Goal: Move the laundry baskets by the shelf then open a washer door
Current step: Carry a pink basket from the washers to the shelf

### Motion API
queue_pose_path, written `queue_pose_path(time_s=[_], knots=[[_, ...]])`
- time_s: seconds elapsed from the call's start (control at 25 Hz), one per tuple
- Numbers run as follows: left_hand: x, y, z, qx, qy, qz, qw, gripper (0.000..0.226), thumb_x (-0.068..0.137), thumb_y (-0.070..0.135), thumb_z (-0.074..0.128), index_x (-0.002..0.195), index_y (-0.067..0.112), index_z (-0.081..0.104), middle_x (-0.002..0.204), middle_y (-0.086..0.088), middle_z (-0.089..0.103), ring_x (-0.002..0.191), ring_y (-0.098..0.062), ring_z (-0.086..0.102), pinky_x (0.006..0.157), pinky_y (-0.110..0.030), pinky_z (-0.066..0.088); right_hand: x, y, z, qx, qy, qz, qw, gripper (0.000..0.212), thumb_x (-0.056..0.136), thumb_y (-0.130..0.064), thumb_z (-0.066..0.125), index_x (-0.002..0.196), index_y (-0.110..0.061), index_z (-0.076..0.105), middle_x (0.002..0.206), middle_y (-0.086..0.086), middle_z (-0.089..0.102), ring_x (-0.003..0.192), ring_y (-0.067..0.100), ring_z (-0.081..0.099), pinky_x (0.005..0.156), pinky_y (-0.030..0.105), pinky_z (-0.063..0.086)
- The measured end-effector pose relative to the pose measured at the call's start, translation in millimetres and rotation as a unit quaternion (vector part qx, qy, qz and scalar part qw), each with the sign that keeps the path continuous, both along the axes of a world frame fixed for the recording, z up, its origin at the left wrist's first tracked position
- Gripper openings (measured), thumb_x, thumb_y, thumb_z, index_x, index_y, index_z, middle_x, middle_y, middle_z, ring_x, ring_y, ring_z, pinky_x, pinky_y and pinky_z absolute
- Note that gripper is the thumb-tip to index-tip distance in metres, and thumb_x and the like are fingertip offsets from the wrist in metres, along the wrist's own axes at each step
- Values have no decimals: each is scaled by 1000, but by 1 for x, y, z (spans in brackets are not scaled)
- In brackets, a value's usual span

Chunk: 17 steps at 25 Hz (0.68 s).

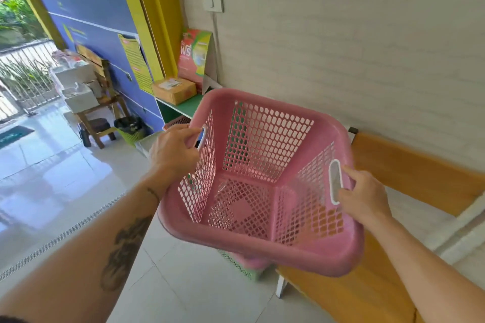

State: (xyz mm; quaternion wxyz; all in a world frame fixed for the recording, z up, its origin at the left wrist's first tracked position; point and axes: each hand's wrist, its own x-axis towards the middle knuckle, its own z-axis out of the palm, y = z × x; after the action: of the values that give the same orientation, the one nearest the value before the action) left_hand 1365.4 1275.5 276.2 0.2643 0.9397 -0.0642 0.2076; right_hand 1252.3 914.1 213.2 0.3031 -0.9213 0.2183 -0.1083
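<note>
Left hand (174, 149) and right hand (363, 196) clamp the pink basket (262, 191) handles, airborne; green shelf (183, 109) lies ahead-left, probably close.

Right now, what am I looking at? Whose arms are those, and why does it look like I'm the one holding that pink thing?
The camera sits on a person's head, looking forward and down, so you see their arms as if they were yours. The left hand and right hand each grip a handle of an empty pink laundry basket, held up in the air and tilted. Under it, more baskets stand on the tiled floor. Ahead is a green shelf with a cardboard box on it, and a wooden bench runs along the white wall.
</note>
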Motion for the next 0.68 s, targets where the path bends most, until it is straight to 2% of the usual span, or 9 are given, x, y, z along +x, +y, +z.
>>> queue_pose_path(time_s=[0.2,0.44,0.52,0.6,0.68], knots=[[90,-18,-18,19,39,-43,998,49,68,22,55,111,40,69,118,19,64,102,-16,63,79,-39,54,54,-3,-21,40,45,-39,997,66,78,-9,55,141,-26,47,140,10,51,127,30,49,101,42,43],[178,-27,-70,56,100,-127,985,55,70,11,58,116,38,68,123,17,63,95,-14,61,68,-33,53,95,12,-67,76,125,-84,986,72,72,-9,52,140,-33,46,127,5,57,97,25,63,79,38,53],[205,-24,-99,63,135,-154,977,56,71,7,58,118,36,67,123,16,62,88,-13,59,62,-29,50,106,24,-87,77,149,-104,980,71,74,-8,52,141,-31,46,127,5,56,99,25,62,78,34,50],[236,-16,-129,70,168,-182,966,55,73,6,58,120,34,66,121,16,62,82,-13,59,57,-27,46,123,38,-108,78,179,-131,972,68,78,-5,54,142,-26,45,128,7,53,110,27,56,83,30,44],[262,-8,-161,84,201,-212,953,54,74,8,57,121,35,65,118,15,63,80,-16,59,60,-30,49,137,57,-128,88,210,-167,959,70,78,-1,54,143,-24,45,131,9,50,116,28,52,88,32,43]])
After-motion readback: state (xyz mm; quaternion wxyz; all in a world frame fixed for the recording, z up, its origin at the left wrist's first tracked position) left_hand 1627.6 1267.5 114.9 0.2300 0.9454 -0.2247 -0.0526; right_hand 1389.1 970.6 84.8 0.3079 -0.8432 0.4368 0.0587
